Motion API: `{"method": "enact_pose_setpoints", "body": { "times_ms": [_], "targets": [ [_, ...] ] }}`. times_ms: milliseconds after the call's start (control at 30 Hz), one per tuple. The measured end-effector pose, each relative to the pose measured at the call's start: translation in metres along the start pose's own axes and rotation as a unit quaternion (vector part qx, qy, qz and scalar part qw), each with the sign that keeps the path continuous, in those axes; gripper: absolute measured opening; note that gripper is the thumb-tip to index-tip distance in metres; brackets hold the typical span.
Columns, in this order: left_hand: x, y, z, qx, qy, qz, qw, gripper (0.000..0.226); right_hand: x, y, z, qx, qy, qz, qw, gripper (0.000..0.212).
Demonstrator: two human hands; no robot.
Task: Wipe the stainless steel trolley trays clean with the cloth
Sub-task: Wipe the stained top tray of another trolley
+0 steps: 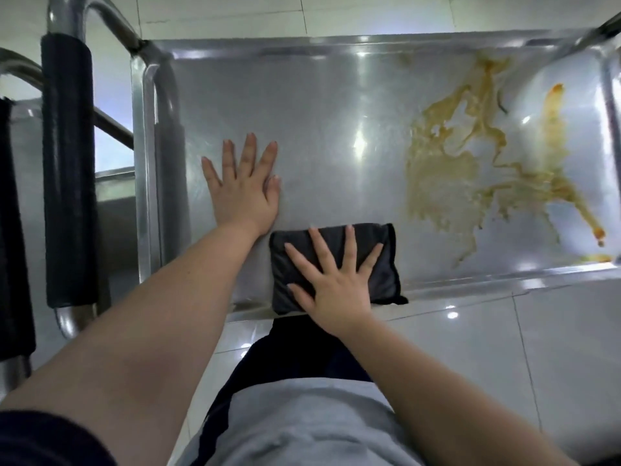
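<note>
I am viewing what is reading as a canteen or catering service area: a stainless steel trolley tray (302, 112) is carrying yellow-brown food-like smears (443, 176), and glossy white floor tiles (554, 348) are reflecting overhead lights around it.

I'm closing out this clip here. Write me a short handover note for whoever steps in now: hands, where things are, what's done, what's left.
Left hand: open, flat on the bare left part of the top tray, bracing.
Right hand: open, fingers spread, pressing the folded dark cloth down at the tray's near rim.
Done: the tray's left half shows no residue.
Left: the yellow-brown spill across the right half and the orange streak near the right rim are both untouched, and the cloth lies well short of them. Sweep right next. The other trays are not clearly in view, so check them.
</note>
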State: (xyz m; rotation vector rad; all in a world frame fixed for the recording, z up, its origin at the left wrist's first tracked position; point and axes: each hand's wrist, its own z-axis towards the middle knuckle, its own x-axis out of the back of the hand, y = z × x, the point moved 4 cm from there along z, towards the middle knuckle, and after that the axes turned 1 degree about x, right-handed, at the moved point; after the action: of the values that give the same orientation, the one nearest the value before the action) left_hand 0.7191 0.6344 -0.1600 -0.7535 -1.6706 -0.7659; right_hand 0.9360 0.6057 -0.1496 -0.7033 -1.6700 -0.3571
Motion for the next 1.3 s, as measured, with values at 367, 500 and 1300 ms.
{"method": "enact_pose_setpoints", "body": {
  "times_ms": [367,500,1300],
  "targets": [
    [-0.001,0.001,-0.007,-0.002,0.005,-0.001,1.000,0.057,0.018,0.157,-0.036,-0.084,-0.057,-0.050,0.994,0.065],
    [-0.001,0.001,-0.013,0.004,0.008,-0.004,1.000,0.057,0.020,0.155,-0.040,-0.112,-0.068,-0.058,0.990,0.064],
    [-0.005,-0.006,-0.019,0.008,0.007,-0.018,1.000,0.055,0.029,0.015,0.028,-0.016,0.121,0.080,0.989,0.046]
  ]
}}
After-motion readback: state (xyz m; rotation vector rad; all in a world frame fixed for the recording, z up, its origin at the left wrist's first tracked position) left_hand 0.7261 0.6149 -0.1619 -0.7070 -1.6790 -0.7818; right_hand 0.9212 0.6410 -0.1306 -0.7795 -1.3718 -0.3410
